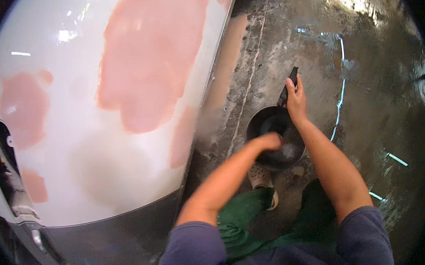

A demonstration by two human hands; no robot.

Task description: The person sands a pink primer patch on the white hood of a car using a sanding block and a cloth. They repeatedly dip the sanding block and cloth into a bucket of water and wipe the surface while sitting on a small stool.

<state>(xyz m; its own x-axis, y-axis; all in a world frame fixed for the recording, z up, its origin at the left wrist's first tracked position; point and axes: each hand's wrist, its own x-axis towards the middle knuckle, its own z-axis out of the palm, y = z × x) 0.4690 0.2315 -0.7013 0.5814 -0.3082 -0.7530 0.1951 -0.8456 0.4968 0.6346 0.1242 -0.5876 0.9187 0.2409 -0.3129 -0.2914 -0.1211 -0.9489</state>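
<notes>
A round black pan [286, 163] with a long black handle is held over the floor in front of my legs. My right hand [296, 100] grips the handle, with the thumb on one side and the fingers along the other. My left hand [271, 141] is down inside the pan, blurred by motion, its fingers curled. Whatever those fingers hold, if anything, is hidden under the hand. A pale shine shows on the inside of the pan beside it.
On the left stands a white vehicle panel [140, 162] with several pinkish filler patches [155, 53] and a dark lower section [116, 242]. A slot-like opening [5, 166] is at its far left. The concrete floor [309, 42] looks wet. My shoe [261, 176] is below the pan.
</notes>
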